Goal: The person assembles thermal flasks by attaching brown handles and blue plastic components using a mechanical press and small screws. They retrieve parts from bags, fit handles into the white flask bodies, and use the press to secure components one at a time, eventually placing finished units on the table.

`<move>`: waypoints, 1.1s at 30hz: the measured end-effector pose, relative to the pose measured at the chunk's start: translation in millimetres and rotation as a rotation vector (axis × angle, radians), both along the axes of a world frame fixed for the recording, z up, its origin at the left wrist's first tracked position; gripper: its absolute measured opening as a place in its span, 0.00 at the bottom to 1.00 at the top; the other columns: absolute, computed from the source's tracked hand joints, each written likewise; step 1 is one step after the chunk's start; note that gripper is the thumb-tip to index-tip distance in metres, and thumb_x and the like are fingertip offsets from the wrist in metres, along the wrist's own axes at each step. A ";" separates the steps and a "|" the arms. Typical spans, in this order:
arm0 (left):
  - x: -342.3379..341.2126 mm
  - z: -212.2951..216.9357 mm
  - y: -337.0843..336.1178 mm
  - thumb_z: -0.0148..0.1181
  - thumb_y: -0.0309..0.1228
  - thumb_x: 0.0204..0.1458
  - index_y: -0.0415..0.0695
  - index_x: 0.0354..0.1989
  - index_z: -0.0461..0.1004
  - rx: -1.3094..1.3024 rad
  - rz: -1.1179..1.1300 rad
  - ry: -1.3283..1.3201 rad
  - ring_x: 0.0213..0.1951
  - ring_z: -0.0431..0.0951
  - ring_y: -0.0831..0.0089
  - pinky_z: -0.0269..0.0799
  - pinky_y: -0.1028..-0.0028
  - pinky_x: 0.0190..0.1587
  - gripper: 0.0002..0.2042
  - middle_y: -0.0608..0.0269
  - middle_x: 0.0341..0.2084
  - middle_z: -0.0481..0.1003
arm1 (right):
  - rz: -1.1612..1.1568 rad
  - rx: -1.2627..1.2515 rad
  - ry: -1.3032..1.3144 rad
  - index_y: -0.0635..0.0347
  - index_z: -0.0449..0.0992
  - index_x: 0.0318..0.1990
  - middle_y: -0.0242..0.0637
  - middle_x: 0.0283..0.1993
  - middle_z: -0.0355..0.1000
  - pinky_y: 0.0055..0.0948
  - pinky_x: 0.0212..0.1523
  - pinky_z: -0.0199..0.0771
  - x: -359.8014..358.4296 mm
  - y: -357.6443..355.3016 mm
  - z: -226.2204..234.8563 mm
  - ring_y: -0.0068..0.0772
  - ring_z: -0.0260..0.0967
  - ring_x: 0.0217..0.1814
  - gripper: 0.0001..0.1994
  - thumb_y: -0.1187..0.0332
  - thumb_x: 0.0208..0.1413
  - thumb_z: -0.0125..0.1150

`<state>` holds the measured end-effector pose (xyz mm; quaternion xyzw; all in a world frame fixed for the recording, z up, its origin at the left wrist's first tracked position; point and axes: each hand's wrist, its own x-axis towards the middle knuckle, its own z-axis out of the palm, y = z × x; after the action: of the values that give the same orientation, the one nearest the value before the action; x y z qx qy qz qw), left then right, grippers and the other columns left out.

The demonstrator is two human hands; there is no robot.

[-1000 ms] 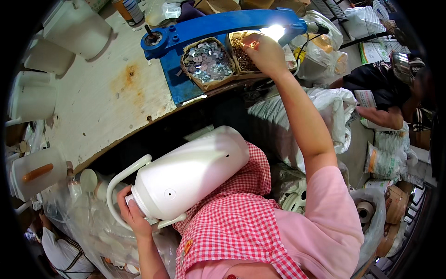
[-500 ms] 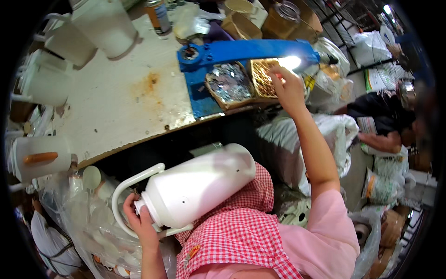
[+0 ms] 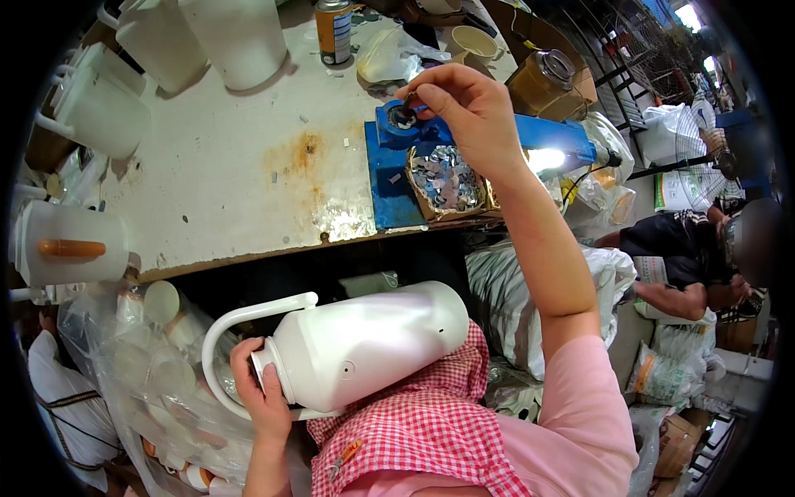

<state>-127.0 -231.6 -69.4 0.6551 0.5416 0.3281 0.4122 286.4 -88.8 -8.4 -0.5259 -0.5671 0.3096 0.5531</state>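
On lap, white jug [image 3: 364, 344] (lying sideways), left hand [image 3: 263, 393] gripping neck

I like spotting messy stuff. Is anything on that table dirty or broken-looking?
Yes. The white table has an orange-brown rusty stain in the middle, and its near edge looks chipped and worn. Little bits of debris lie scattered around the stain. Nothing looks spilled or knocked over.

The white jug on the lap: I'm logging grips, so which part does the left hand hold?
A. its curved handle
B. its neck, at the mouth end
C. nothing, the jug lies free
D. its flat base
B: the left hand wraps around the narrow neck of the white jug, while the curved handle arcs free beside it.
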 end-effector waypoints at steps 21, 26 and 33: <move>0.1 -2.5 5.3 0.50 0.32 0.61 0.36 0.55 0.67 0.042 -0.036 0.061 0.53 0.69 0.59 0.62 0.65 0.60 0.17 0.51 0.52 0.68 | -0.071 -0.260 -0.037 0.60 0.83 0.41 0.34 0.34 0.80 0.24 0.36 0.76 7.7 -76.5 -38.4 0.24 0.77 0.32 0.08 0.67 0.56 0.69; 2.0 0.2 5.7 0.49 0.33 0.61 0.36 0.55 0.68 -0.009 -0.014 0.033 0.51 0.70 0.62 0.64 0.65 0.59 0.17 0.52 0.50 0.69 | -0.187 -0.252 -0.706 0.55 0.83 0.37 0.36 0.37 0.78 0.35 0.43 0.77 13.4 -78.1 -78.8 0.38 0.77 0.41 0.06 0.68 0.52 0.67; 1.5 -2.6 1.4 0.49 0.33 0.62 0.36 0.54 0.68 0.009 0.005 0.043 0.50 0.70 0.63 0.64 0.66 0.57 0.17 0.54 0.49 0.70 | -0.136 -0.144 -0.912 0.54 0.83 0.35 0.34 0.41 0.76 0.39 0.47 0.76 12.2 -71.9 -94.5 0.43 0.73 0.48 0.05 0.66 0.53 0.66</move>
<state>-125.5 -230.2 -72.0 0.6624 0.5506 0.3173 0.3968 298.6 -160.7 -102.9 -0.6815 -0.6936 0.0483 0.2285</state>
